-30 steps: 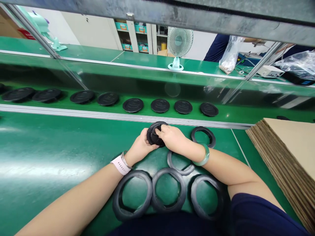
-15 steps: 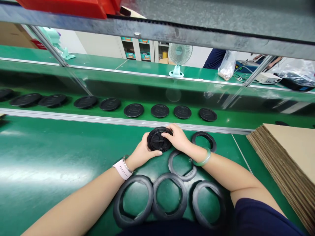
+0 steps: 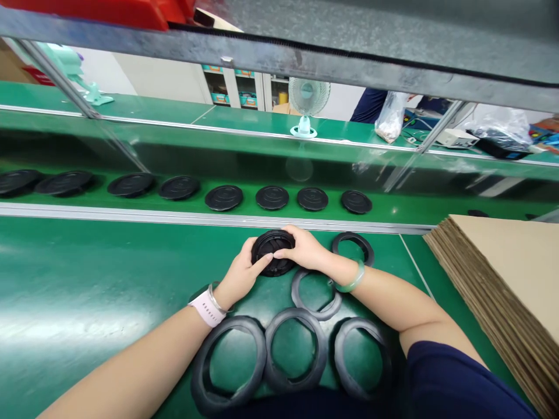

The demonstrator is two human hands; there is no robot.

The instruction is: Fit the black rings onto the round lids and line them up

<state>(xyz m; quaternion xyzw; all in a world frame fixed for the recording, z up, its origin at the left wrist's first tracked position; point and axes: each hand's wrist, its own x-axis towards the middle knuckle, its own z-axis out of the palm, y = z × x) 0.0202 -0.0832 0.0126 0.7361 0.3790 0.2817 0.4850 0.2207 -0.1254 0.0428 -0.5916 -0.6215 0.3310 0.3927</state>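
Observation:
Both of my hands grip a round black plastic part [image 3: 275, 269] with a raised rim and ribs inside it, held just over the green bench. My left hand [image 3: 241, 269] wraps its left side, thumb pressed near the middle. From the right, my right hand [image 3: 305, 249] holds the far edge, its thumb meeting the other one over the part. Under my right forearm lie a black ring [image 3: 369, 244] and a grey rubbery ring [image 3: 297, 294]. Closer to my body rest more dark grey rings, one at left [image 3: 261, 349], one in the middle [image 3: 322, 349] and one at right [image 3: 343, 352].
Beyond a metal rail [image 3: 174, 216], several black discs [image 3: 223, 198] lie in a row on a green belt. A stack of cardboard sheets [image 3: 502, 256] stands at right. A metal shelf [image 3: 332, 67] with a red bin [image 3: 87, 13] crosses overhead. A small fan [image 3: 309, 99] stands behind.
My left thumb has moved up onto the part's middle, and my right thumb now meets it there. The belt discs sit further left in view, as the whole view has shifted slightly.

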